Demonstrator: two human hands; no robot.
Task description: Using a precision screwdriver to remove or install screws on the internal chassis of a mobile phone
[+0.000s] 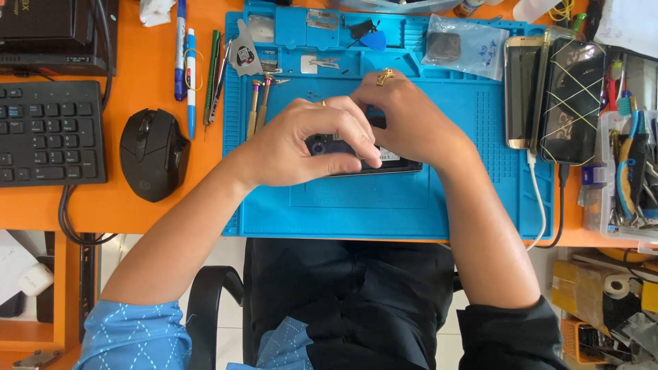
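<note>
A dark opened phone [370, 163] lies on the blue repair mat [384, 205] in the middle of the orange desk. My left hand [308, 140] curls over the phone's left end, thumb and fingers pinching at it. My right hand [408, 116], with a gold ring, presses down on the phone's upper right part. Both hands cover most of the phone, so what the fingertips hold is hidden.
Left of the mat are a black mouse [153, 154], a black keyboard [48, 133], pens [185, 62] and two screwdrivers [257, 106]. Two phones [548, 96] lie at the mat's right edge, with a tool tray [627, 178] beyond. A small bag [462, 44] sits at the mat's top.
</note>
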